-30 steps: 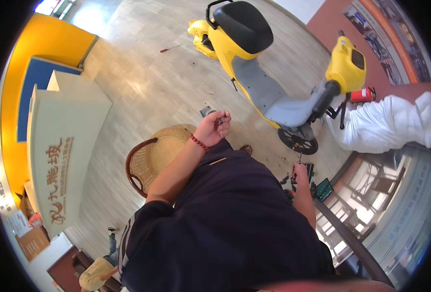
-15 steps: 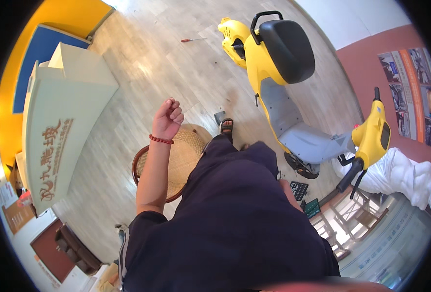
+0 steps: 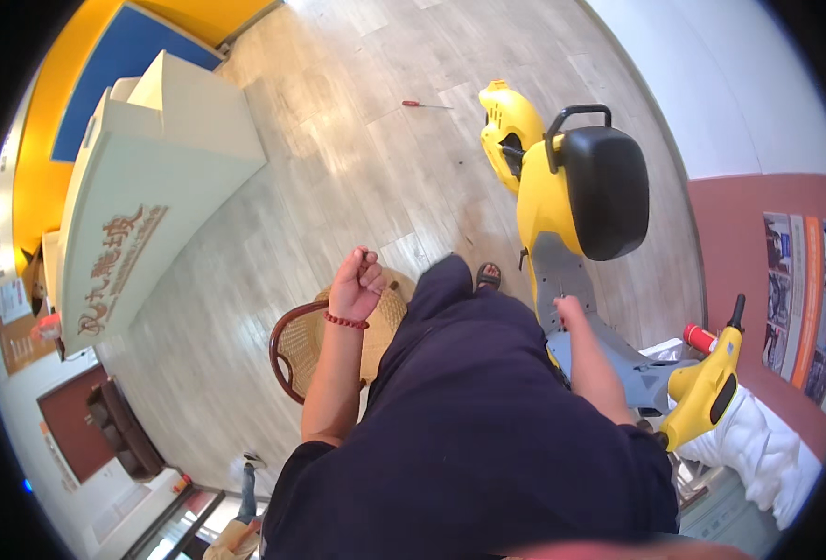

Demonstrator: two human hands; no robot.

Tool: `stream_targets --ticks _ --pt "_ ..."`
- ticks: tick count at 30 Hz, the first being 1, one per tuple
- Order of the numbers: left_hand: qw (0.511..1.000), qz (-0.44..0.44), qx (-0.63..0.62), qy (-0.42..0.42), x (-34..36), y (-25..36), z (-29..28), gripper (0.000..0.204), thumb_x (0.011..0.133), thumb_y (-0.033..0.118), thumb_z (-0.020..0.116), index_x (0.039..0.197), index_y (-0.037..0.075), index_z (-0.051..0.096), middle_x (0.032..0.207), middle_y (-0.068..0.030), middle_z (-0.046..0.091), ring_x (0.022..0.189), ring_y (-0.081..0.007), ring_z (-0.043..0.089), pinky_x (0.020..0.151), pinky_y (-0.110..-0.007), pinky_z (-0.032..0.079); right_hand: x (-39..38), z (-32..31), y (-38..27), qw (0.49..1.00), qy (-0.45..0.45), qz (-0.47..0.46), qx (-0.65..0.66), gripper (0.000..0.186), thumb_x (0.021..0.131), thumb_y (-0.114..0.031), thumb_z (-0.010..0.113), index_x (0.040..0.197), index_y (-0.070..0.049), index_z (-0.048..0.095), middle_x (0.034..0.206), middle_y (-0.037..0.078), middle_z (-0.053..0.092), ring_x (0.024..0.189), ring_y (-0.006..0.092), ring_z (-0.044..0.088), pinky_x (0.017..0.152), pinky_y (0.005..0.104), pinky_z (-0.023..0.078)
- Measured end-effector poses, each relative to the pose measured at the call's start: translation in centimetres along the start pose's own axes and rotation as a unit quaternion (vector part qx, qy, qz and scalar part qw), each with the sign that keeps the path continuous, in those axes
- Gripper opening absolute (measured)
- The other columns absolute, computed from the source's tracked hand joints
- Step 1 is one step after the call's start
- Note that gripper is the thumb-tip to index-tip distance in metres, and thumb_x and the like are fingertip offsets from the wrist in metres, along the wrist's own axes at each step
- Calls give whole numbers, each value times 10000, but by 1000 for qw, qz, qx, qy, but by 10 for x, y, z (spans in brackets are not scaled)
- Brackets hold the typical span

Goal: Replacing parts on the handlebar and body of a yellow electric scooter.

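My left hand (image 3: 357, 285) is raised over the edge of a wicker chair (image 3: 292, 350), fingers curled; whatever they may hold is too small to make out. A red bead bracelet circles that wrist. My right hand (image 3: 568, 313) grips a thin metal tool, mostly hidden by the fingers, over the grey footboard (image 3: 567, 261) of a yellow scooter (image 3: 534, 219) with a black seat (image 3: 609, 191). Its yellow handlebar section (image 3: 698, 411) is at lower right. My sandalled foot (image 3: 489, 277) stands beside the scooter.
A red-handled screwdriver (image 3: 411, 104) lies on the wooden floor. A white counter (image 3: 180, 140) curves along the left. At right are a fire extinguisher (image 3: 700, 338), white fabric (image 3: 758, 448) and posters (image 3: 786, 299). Another person (image 3: 236, 532) is at lower left, near a brown sofa (image 3: 124, 434).
My right hand has risen with the tool from low beside the front wheel to over the footboard. My left hand swung left, then partly back. The view has shifted relative to the scooter.
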State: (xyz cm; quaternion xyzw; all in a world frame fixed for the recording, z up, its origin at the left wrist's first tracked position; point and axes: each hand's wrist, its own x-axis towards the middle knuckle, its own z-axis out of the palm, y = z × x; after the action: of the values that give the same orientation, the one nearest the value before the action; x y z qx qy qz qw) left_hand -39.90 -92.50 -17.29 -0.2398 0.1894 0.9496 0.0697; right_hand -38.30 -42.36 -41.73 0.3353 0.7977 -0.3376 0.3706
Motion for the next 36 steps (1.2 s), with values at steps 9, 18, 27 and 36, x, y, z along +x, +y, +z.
stream_targets --ticks 9,18,27,36 --pt "995 19 -98 -22 102 54 -27 163 997 205 510 1028 97 628 821 6 579 554 -70 413 514 -236 368 36 -15 -125 994 -36 40 -91 236 771 -205 611 709 15 553 549 125 513 433 259 529 414 428 400" --pt "998 -22 62 9 267 258 15 137 985 196 525 1019 110 625 887 5 603 570 -67 412 507 -232 351 61 69 -243 985 2 170 6 189 782 -172 583 706 1 579 601 140 553 483 263 554 452 432 434" --pt "988 -71 80 -115 447 352 128 156 1003 226 504 1014 99 595 847 1 558 578 -69 395 501 -222 340 69 93 -342 953 -68 263 137 141 807 -113 515 681 -55 537 579 93 525 465 241 513 437 378 406" --pt "971 -209 92 -64 563 292 183 110 996 143 498 1057 100 580 933 -20 607 556 -63 388 506 -209 352 179 77 -437 972 -23 200 124 244 854 -196 502 931 -10 639 636 138 595 438 307 530 452 436 446"
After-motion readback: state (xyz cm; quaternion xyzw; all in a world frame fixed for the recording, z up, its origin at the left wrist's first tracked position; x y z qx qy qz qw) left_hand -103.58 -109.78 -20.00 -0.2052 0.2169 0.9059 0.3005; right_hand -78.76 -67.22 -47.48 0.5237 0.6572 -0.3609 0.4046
